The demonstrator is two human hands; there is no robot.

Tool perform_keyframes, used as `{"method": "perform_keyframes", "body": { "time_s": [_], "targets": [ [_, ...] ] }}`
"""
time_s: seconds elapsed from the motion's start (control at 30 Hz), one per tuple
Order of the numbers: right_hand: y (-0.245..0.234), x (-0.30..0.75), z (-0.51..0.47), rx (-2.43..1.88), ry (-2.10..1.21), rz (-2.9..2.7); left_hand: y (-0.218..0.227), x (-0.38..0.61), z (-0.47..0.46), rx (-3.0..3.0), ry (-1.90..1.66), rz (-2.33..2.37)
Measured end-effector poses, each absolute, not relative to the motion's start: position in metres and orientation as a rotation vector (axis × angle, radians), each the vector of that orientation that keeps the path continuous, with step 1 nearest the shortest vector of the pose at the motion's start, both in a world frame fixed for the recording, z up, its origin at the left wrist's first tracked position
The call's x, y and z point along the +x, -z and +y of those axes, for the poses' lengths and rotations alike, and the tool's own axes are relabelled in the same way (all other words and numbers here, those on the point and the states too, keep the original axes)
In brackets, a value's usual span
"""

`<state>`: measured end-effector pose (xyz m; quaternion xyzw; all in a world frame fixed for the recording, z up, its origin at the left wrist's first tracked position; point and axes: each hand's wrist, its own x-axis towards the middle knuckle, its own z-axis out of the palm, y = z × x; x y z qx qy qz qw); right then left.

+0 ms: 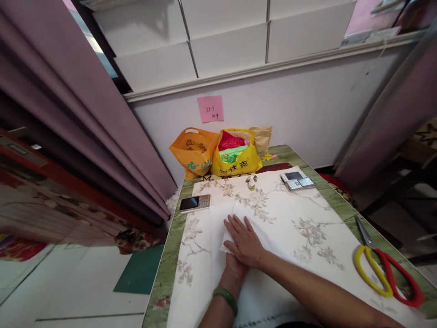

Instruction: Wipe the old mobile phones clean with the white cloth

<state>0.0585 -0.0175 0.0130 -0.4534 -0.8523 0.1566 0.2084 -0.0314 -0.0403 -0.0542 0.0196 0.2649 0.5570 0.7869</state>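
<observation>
My right hand (244, 241) lies flat with its fingers stretched out on a folded piece of white cloth (239, 214), pressing it onto the flowered white fabric (307, 228) that covers the table. My left hand (235, 269) sits just behind and under the right hand, mostly covered by it, so its fingers do not show. A green bangle (226, 298) is on my left wrist. Both hands are at the left-middle of the fabric.
Yellow and red-handled scissors (382, 269) lie at the right edge. A phone (195, 203) lies at the left, another device (297, 181) at the back right, a small bottle (251, 182) between. Orange bag (193, 152) and yellow bag (235, 157) stand against the wall. Green table edge (164, 269).
</observation>
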Motion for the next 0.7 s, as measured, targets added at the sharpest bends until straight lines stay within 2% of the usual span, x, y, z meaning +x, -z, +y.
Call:
{"method": "perform_keyframes", "body": {
  "time_s": [0.3,0.4,0.53,0.7],
  "targets": [
    [-0.013,0.065,0.01,-1.45,-0.313,-2.284,0.011,-0.018,-0.035,-0.009,-1.127,0.348],
    [-0.01,0.071,0.023,-1.493,-0.462,-2.114,0.002,-0.014,-0.034,0.012,-1.153,0.356],
    [-0.009,0.093,0.046,-1.521,-0.862,-1.572,0.001,-0.016,-0.036,0.016,-1.178,0.427],
    [-0.026,0.126,0.048,-1.54,-1.069,-1.222,0.003,-0.021,-0.037,0.03,-1.17,0.42]
  ]
}}
